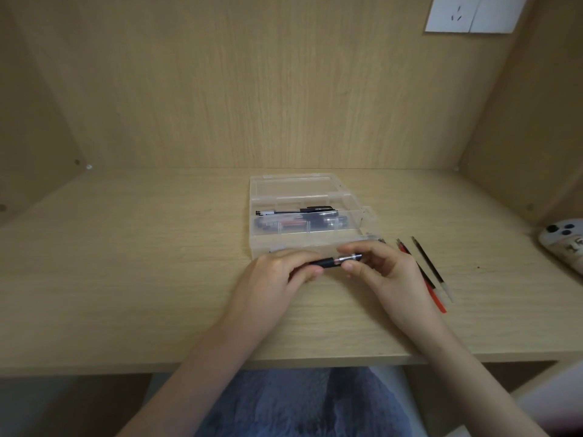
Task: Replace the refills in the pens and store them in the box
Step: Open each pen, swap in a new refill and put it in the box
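A pen [336,261] with a black grip and a clear barrel lies level between my two hands, just in front of the box. My left hand [277,275] is closed on its black end, and my right hand [383,272] pinches the clear end with thumb and fingers. The clear plastic box [262,244] stands with its lid laid back, and several pens [303,217] lie inside. To the right of my right hand, loose refills lie on the desk: a red one [433,293] and a black one [430,264].
The wooden desk [126,279] is set in an alcove with wooden walls behind and at both sides. A phone [564,244] lies at the far right edge. A white wall socket [473,14] is at the upper right. My lap shows below the desk's front edge.
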`<control>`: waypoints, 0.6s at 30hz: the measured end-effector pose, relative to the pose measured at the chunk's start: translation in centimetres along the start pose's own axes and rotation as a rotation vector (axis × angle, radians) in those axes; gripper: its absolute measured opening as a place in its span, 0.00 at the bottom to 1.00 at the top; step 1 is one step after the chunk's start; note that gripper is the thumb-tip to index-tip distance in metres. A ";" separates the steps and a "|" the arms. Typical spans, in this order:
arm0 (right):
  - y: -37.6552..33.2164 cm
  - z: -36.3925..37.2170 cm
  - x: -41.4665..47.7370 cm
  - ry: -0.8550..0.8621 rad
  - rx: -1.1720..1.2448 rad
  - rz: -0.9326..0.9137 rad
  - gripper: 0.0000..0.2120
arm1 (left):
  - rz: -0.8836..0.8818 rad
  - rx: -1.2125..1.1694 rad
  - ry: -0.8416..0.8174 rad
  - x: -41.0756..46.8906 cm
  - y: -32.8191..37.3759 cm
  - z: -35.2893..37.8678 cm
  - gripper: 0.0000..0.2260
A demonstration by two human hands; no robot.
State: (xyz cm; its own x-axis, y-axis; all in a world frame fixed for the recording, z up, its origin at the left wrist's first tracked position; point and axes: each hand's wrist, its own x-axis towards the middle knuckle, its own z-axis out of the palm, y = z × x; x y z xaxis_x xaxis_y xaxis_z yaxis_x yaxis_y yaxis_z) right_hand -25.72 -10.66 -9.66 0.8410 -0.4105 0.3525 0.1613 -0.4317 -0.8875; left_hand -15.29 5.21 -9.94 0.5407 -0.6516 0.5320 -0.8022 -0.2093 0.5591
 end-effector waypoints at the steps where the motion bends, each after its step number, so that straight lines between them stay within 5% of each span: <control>1: 0.0 0.1 0.0 0.007 -0.010 0.005 0.14 | -0.016 0.004 0.016 0.2 0.0 0.0 0.08; 4: 0.1 0.1 0.1 0.041 0.034 0.038 0.17 | -0.072 0.043 0.080 1.1 -0.1 -0.9 0.09; 8: -0.2 0.3 -0.1 -0.001 -0.136 0.012 0.09 | -0.133 0.076 0.081 4.1 -0.6 -2.5 0.09; 18: -0.5 0.1 -0.2 -0.008 -0.170 -0.010 0.07 | -0.216 0.119 -0.160 12.1 -5.1 -0.1 0.09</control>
State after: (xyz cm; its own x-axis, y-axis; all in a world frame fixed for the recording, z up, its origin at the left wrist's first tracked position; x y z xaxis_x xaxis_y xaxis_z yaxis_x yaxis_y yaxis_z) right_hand -25.95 -10.25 -9.31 0.8441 -0.3991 0.3581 0.0806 -0.5658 -0.8206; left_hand -4.66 -1.48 -6.27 0.6634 -0.6872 0.2960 -0.7018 -0.4341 0.5648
